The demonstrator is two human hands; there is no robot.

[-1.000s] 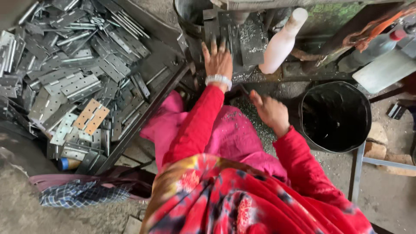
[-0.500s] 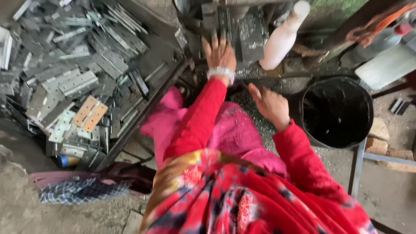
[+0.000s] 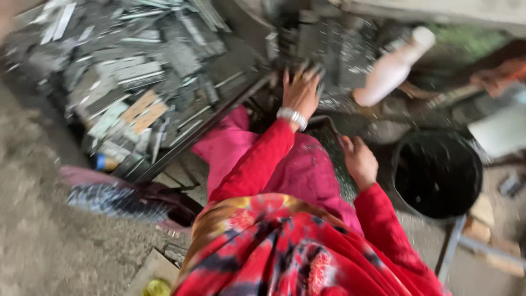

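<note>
A blurred view from above looks down on a seated person in red sleeves, a pink garment over the lap and a red patterned cloth [image 3: 285, 252] across the front. The left hand [image 3: 300, 90] reaches forward with its fingers spread open, palm down, resting on or just over dark metal parts [image 3: 323, 46] on a grimy work surface; the blur hides whether the fingertips actually touch them. A pale beaded bracelet [image 3: 291, 117] circles that wrist. The right hand [image 3: 359, 160] sits lower and to the right, near the lap, fingers curled loosely; whether it grips anything cannot be told. A thin dark curved rod [image 3: 329, 123] runs between the two hands, ending near the right hand. To the left, a large tray [image 3: 192, 137] with a dark raised rim holds a heap of flat grey metal strips [image 3: 137, 60], with two tan pieces [image 3: 142, 109] lying on top. A white plastic bottle [image 3: 392, 68] lies tilted beyond the hands, to the right of the left hand. A round black bucket [image 3: 438, 172] stands just right of the right hand. At lower left, a folded checked cloth [image 3: 115, 200] rests on the dusty ground.
</note>
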